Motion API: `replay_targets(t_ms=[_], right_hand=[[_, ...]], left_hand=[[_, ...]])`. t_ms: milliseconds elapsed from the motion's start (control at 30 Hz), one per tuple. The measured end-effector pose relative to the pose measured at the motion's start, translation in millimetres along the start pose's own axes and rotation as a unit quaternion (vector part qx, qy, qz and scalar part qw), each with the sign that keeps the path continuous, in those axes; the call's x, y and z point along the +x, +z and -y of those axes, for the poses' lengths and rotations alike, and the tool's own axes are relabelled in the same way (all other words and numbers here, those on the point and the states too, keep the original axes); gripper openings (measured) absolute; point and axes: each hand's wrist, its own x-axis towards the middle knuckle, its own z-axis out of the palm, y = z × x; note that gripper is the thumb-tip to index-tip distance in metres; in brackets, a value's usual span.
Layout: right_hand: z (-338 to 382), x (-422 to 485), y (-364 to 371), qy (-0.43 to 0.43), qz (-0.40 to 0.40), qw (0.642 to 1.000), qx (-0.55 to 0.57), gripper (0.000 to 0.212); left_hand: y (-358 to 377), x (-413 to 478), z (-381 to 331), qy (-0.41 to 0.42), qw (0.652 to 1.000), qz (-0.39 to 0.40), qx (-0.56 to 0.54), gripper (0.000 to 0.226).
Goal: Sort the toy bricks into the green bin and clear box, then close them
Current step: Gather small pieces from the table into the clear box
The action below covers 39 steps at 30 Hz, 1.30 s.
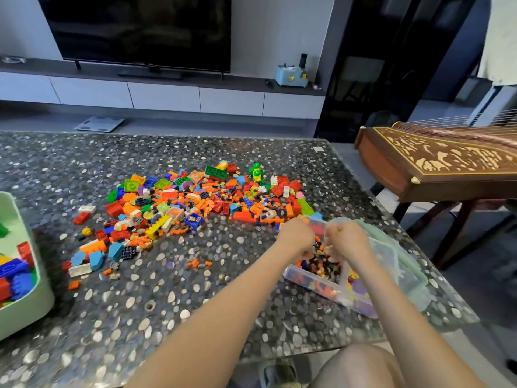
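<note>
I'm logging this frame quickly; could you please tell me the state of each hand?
Left hand: fingers curled over the box, grip hidden.
Right hand: same, cannot tell.

home living room, television (pixel 140 29) on low cabinet (pixel 167 96), zither (pixel 436 161)

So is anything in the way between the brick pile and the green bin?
Nothing big. Only a few loose bricks lie on the table between the pile and the green bin, and the part of the bin in view is open on top.
</note>
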Motion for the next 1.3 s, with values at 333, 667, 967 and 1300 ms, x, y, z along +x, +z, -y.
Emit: replay_targets(t_ms=[333,667,967,1300], right_hand=[[36,-47,10,-0.180,-0.103,0.977,0.042,0.047],[47,-113,133,-0.319,0.010,0.883,-0.344,0.081],[51,-97,158,-0.343,0.031,0.836,-0.428,0.046],[53,-100,111,-0.311,-0.027,0.925,-0.215,0.028]], left_hand=[[-58,-14,60,0.122,0.977,-0.166,0.057,0.026],[-123,-32,194,0.002,0.868,-0.219,0.447,0.079],[-112,-12,182,0.096,0.822,-0.176,0.533,0.050],[-104,-7,185,0.086,0.846,-0.144,0.506,0.031]])
